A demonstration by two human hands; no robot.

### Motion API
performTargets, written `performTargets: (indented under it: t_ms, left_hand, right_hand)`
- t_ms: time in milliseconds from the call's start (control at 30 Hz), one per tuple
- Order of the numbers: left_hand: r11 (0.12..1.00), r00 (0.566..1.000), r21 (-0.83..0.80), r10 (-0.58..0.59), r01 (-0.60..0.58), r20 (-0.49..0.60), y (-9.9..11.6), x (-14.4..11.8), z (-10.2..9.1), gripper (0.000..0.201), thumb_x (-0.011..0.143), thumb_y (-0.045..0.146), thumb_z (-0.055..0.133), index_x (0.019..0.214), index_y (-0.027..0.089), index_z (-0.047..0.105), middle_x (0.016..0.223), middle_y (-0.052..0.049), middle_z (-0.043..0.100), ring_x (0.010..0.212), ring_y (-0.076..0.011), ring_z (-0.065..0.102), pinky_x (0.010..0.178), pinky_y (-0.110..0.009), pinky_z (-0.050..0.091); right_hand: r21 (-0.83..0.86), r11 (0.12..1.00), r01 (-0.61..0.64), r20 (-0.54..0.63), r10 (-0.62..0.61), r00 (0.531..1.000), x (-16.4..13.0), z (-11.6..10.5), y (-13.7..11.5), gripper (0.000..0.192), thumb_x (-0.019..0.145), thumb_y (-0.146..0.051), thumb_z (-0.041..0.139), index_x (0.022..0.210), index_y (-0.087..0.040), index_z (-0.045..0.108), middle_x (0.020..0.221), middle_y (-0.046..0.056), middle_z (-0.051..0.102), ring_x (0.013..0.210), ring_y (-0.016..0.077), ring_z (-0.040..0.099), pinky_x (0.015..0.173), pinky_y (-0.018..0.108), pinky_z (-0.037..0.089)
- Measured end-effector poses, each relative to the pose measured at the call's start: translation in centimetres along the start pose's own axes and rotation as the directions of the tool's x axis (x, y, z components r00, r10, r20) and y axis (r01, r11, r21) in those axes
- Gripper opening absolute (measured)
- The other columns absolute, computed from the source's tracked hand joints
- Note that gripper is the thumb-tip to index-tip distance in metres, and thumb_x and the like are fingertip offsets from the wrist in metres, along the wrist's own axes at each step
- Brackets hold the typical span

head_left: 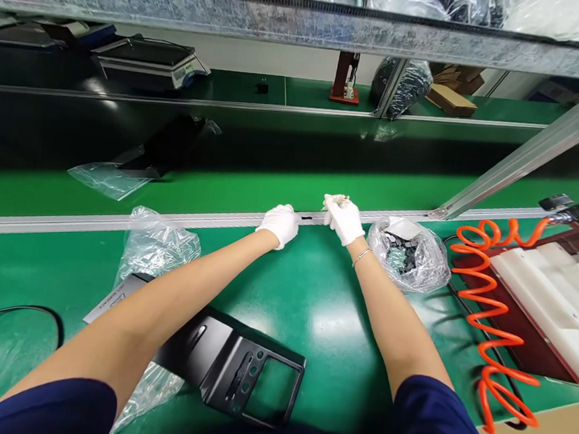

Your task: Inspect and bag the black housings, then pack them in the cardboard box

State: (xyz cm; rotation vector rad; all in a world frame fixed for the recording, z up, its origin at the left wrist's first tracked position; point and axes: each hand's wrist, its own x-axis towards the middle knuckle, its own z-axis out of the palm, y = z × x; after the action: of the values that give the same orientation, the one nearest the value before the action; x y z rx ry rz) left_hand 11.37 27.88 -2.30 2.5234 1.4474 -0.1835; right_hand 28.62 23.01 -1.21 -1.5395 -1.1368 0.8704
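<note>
My left hand (279, 225), in a white glove, rests at the metal rail (209, 222) with its fingers curled closed; what they hold, if anything, is hidden. A small black piece (307, 218) lies on the rail just right of it. My right hand (343, 218), also gloved, is raised slightly over the rail in a pinch, and the thing in its fingertips is too small to name. To its right sits a clear plastic bag (429, 258) of small black parts (407, 254). Below my left forearm lies a black plastic housing (219, 352) with a square window.
A coiled orange air hose (489, 286) runs down the right side beside white blocks (544, 290). Crumpled clear plastic (160, 243) lies at left near a black cable (36, 308). A slanted metal post (525, 155) rises at right; a metal shelf beam (285, 19) crosses overhead.
</note>
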Motion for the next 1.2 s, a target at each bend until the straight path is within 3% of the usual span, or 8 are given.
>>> performTargets:
  t_ms: [167, 333, 467, 533, 633, 867, 1033, 1200]
  left_hand:
    - [1.0, 1.0, -0.011, 0.01, -0.01, -0.011, -0.4, 0.3, 0.4, 0.047, 0.089, 0.019, 0.051, 0.129, 0.024, 0.075, 0.131, -0.015, 0.064, 0.117, -0.0327, 0.064, 0.094, -0.039, 0.054]
    - [1.0, 1.0, -0.007, 0.005, -0.005, -0.009, -0.2, 0.2, 0.3, 0.047, 0.09, 0.02, 0.05, 0.13, 0.022, 0.074, 0.129, -0.015, 0.064, 0.115, -0.0323, 0.065, 0.091, -0.038, 0.055]
    - [1.0, 1.0, 0.008, 0.0, 0.0, -0.005, 0.0, 0.0, 0.1, 0.047, 0.09, 0.018, 0.048, 0.129, 0.022, 0.075, 0.129, -0.015, 0.064, 0.113, -0.0324, 0.065, 0.089, -0.039, 0.055]
    - [1.0, 1.0, 0.016, -0.005, 0.005, -0.001, 0.1, -0.1, 0.0, 0.047, 0.09, 0.017, 0.048, 0.128, 0.023, 0.075, 0.129, -0.014, 0.064, 0.112, -0.0324, 0.066, 0.088, -0.039, 0.056]
    - [1.0, 1.0, 0.025, -0.009, 0.009, 0.001, 0.3, -0.2, 0.0, 0.046, 0.09, 0.018, 0.048, 0.128, 0.023, 0.075, 0.13, -0.015, 0.064, 0.112, -0.0327, 0.066, 0.089, -0.04, 0.056]
    - [0.999, 1.0, 0.033, -0.01, 0.01, -0.009, 0.3, -0.2, 0.3, 0.042, 0.093, 0.02, 0.047, 0.124, 0.022, 0.076, 0.129, -0.015, 0.063, 0.114, -0.033, 0.064, 0.092, -0.04, 0.054]
    - [1.0, 0.999, 0.012, -0.025, 0.025, -0.02, 0.2, -0.1, 0.8, 0.044, 0.095, 0.02, 0.047, 0.13, 0.021, 0.073, 0.133, -0.016, 0.061, 0.114, -0.0326, 0.064, 0.09, -0.04, 0.055]
    - [0.999, 0.999, -0.02, -0.025, 0.024, -0.028, 0.1, -0.1, 1.0, 0.042, 0.096, 0.02, 0.046, 0.127, 0.019, 0.074, 0.132, -0.016, 0.062, 0.112, -0.0313, 0.065, 0.088, -0.038, 0.055]
  right_hand:
    - [0.006, 0.999, -0.04, 0.014, 0.04, 0.999, -0.2, 0.1, 0.3, 0.033, 0.097, -0.045, 0.053, 0.075, -0.021, 0.059, 0.044, -0.004, 0.054, 0.04, 0.0121, 0.046, 0.049, 0.025, 0.042]
    - [-0.11, 0.994, 0.017, -0.025, -0.02, 0.999, -0.2, 0.2, 0.6, 0.035, 0.095, -0.043, 0.053, 0.069, -0.021, 0.061, 0.049, -0.002, 0.058, 0.059, 0.0154, 0.063, 0.072, 0.027, 0.054]
    - [-0.19, 0.981, 0.048, -0.109, -0.07, 0.992, -0.1, 0.4, 1.0, 0.033, 0.094, -0.036, 0.053, 0.064, -0.022, 0.059, 0.048, -0.004, 0.056, 0.064, 0.0159, 0.065, 0.082, 0.028, 0.053]
    - [-0.234, 0.971, 0.039, -0.141, -0.074, 0.987, 0.0, 0.5, 1.1, 0.034, 0.093, -0.032, 0.054, 0.061, -0.023, 0.056, 0.046, -0.006, 0.056, 0.062, 0.0151, 0.064, 0.081, 0.027, 0.053]
    - [-0.251, 0.967, -0.047, -0.112, 0.02, 0.994, 0.1, 0.8, 1.1, 0.039, 0.095, -0.031, 0.055, 0.057, -0.022, 0.053, 0.046, -0.005, 0.058, 0.048, 0.012, 0.057, 0.067, 0.024, 0.051]
    - [0.021, 0.992, -0.123, -0.058, 0.124, 0.991, 0.2, 1.2, 1.2, 0.04, 0.099, -0.034, 0.059, 0.063, -0.018, 0.06, 0.046, -0.003, 0.06, 0.037, 0.0072, 0.05, 0.047, 0.019, 0.044]
    - [0.284, 0.938, -0.2, -0.031, 0.218, 0.975, 1.0, 0.9, 2.1, 0.031, 0.1, -0.031, 0.061, 0.073, -0.016, 0.062, 0.047, -0.002, 0.061, 0.034, 0.0071, 0.048, 0.04, 0.018, 0.039]
    - [0.364, 0.897, -0.251, 0.002, 0.269, 0.963, 1.3, 0.6, 2.3, 0.033, 0.098, -0.037, 0.064, 0.074, -0.015, 0.061, 0.048, 0.001, 0.062, 0.034, 0.0065, 0.048, 0.039, 0.016, 0.039]
